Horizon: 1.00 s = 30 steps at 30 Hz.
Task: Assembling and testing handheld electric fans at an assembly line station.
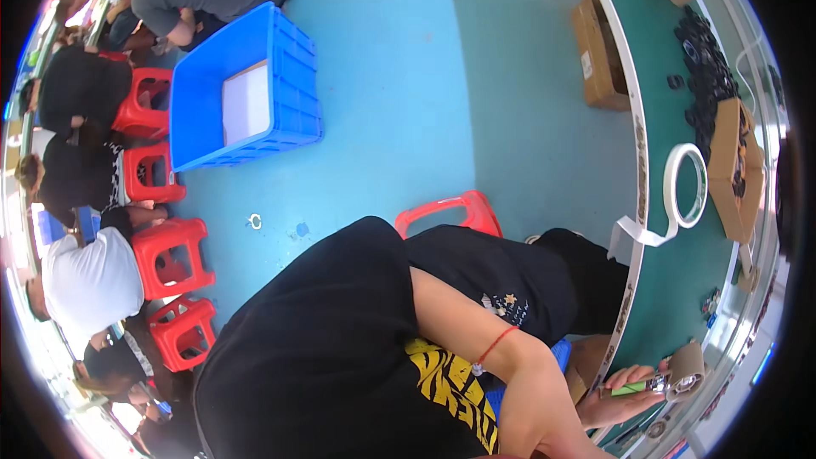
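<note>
One hand (616,401) wraps its fingers around a tape gun (671,381) at the near edge of the green desk (671,289). The tape gun's long side points right, away from the hand. I cannot see the other hand.

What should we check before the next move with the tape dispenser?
1. Grip: right hand closed round the green handle of the dispenser: ok.
2. Left hand: out of view: cannot tell.
3. Tape loaded: brown roll sits on the dispenser: ok.
4. Free tape end at the blade: too small to see: cannot tell.
5. White tape ring on the table: its loose strip hangs over the edge: not ok.
6. Open box: lies far up the table from the dispenser: not ok.
</note>
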Each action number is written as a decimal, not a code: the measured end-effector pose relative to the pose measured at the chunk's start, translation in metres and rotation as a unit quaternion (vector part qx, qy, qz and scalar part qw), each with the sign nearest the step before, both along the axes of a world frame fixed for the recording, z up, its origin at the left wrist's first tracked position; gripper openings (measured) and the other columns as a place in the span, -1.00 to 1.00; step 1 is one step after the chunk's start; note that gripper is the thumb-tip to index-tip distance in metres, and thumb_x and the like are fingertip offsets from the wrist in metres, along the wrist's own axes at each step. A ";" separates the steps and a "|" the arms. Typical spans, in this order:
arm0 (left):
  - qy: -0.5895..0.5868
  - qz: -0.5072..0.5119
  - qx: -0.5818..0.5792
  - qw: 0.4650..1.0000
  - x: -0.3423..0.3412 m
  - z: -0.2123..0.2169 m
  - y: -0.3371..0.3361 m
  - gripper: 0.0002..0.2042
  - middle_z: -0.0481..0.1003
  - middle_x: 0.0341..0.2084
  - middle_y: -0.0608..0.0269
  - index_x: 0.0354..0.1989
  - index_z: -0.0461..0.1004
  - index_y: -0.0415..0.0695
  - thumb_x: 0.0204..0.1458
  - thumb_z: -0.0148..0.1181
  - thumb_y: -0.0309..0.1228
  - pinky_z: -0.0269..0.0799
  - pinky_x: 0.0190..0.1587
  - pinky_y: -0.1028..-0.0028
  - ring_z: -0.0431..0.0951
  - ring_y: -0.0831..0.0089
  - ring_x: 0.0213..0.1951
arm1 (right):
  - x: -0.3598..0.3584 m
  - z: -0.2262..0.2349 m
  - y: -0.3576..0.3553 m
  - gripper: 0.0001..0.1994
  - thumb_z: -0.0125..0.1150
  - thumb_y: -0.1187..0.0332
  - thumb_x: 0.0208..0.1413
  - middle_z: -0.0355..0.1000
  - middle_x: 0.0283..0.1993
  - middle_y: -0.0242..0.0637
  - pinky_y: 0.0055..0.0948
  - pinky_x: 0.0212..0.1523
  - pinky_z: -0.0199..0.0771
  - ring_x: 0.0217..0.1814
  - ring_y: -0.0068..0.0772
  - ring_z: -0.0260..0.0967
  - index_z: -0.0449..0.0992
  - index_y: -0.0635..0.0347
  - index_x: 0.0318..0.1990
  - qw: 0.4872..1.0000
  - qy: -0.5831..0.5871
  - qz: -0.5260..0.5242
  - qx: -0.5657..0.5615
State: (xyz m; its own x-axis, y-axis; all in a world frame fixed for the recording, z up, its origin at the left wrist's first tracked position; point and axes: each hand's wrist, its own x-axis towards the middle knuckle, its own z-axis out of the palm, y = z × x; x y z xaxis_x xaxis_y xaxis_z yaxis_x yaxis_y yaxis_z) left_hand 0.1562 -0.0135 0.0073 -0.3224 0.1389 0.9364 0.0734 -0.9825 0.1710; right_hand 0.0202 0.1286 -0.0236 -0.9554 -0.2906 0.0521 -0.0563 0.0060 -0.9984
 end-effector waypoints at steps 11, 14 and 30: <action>0.023 0.196 0.009 0.980 0.009 -0.007 0.004 -0.49 0.07 0.16 -0.03 0.28 -0.11 -0.37 0.30 -0.11 -0.35 0.02 0.23 0.33 0.07 0.30 0.23 | -0.013 -0.010 0.006 -0.43 -0.43 -0.05 0.38 0.13 -0.54 -0.37 -0.75 -0.82 0.01 -0.75 -0.67 0.05 0.13 0.36 0.15 0.999 0.021 0.049 -0.010; 0.046 0.217 0.031 0.975 0.011 -0.008 0.009 -0.50 0.06 0.14 -0.01 0.28 -0.11 -0.37 0.30 -0.11 -0.37 0.02 0.22 0.34 0.08 0.30 0.22 | -0.011 -0.012 0.006 -0.43 -0.43 -0.06 0.38 0.14 -0.54 -0.37 -0.75 -0.82 0.03 -0.75 -0.67 0.07 0.14 0.35 0.15 0.998 0.025 0.054 -0.004; 0.025 0.114 0.084 0.990 0.045 -0.013 0.015 -0.64 0.11 0.06 -0.05 0.16 0.09 -0.35 0.28 -0.10 -0.43 0.08 0.15 0.32 0.16 0.22 0.12 | -0.016 -0.014 0.007 -0.39 -0.40 -0.13 0.35 0.19 -0.52 -0.37 -0.67 -0.75 0.12 -0.68 -0.62 0.11 0.20 0.30 0.15 0.996 0.042 0.073 0.014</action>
State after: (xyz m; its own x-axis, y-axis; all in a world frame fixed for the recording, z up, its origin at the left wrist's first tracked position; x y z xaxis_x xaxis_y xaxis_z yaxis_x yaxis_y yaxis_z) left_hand 0.2013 0.0019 -0.0053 -0.2803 -0.0911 0.9556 0.2998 -0.9540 -0.0030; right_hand 0.0042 0.1360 -0.0380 -0.8956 -0.4288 0.1189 -0.1411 0.0202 -0.9898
